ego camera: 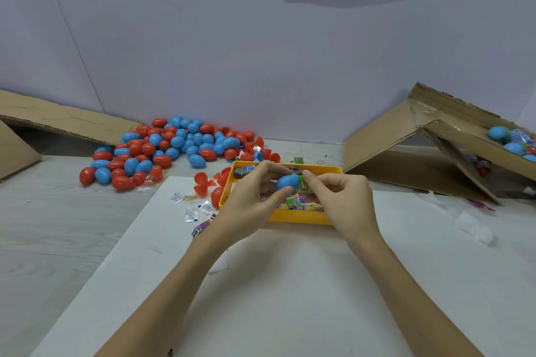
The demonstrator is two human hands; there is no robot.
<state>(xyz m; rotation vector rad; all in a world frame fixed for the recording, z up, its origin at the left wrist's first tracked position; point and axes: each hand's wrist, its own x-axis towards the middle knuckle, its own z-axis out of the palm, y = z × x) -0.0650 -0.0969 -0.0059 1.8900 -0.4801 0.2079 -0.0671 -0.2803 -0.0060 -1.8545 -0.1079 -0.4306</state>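
Blue egg [286, 182] sits pinched in the left hand [255, 197] just above the yellow tray [298, 219], thumb under it and fingertips curled over the top. The right hand [345, 200] meets it from the other side, its fingers closed on a green packet [304, 184] at the egg's right end. Whether the shell is a half or a whole egg cannot be told, since the fingers cover the seam. It looks like thin, hard, glossy plastic: very light, stiff enough to take a firm pinch, but smooth and rounded, so it would likely squirt out of a grip at the tip. The best hold is probably around the widest part, as the left hand has it, leaving the open end free. The packet looks soft and crinkly, and would likely bend to fit rather than resist. Inside the tray lie more bright wrapped packets. Just left of the tray lie open red shell halves [203, 182] and small white sachets [190, 213]. Behind the tray to the left spreads a pile of red and blue eggs [174, 148]. Well to the right of the tray a cardboard box [406, 159] stands tipped, with more eggs in it. Nearer than the tray, a white sheet [290, 284] covers the counter [58, 226].
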